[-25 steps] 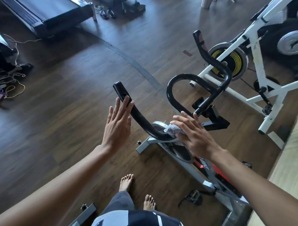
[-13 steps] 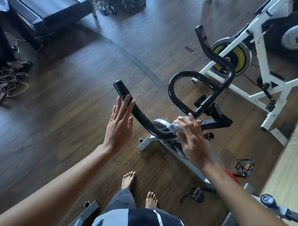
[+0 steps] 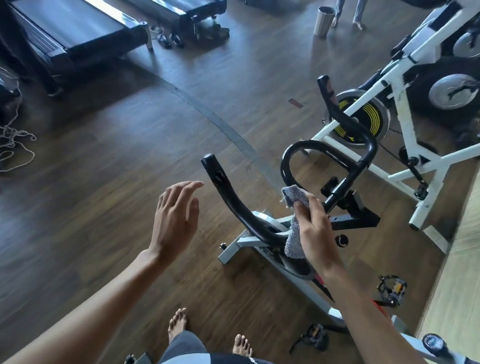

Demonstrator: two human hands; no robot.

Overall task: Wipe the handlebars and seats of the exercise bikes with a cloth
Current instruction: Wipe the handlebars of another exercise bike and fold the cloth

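Grey-framed exercise bike (image 3: 352, 218) on wood floor, its black handlebars (image 3: 233, 205) looping up toward the camera. Left hand (image 3: 174, 217) hovers beside the left bar without touching it, fingers loosely spread, holding nothing. Right hand (image 3: 316, 234) pinches the grey cloth (image 3: 293, 236) under its thumb, against the bars' central bend.
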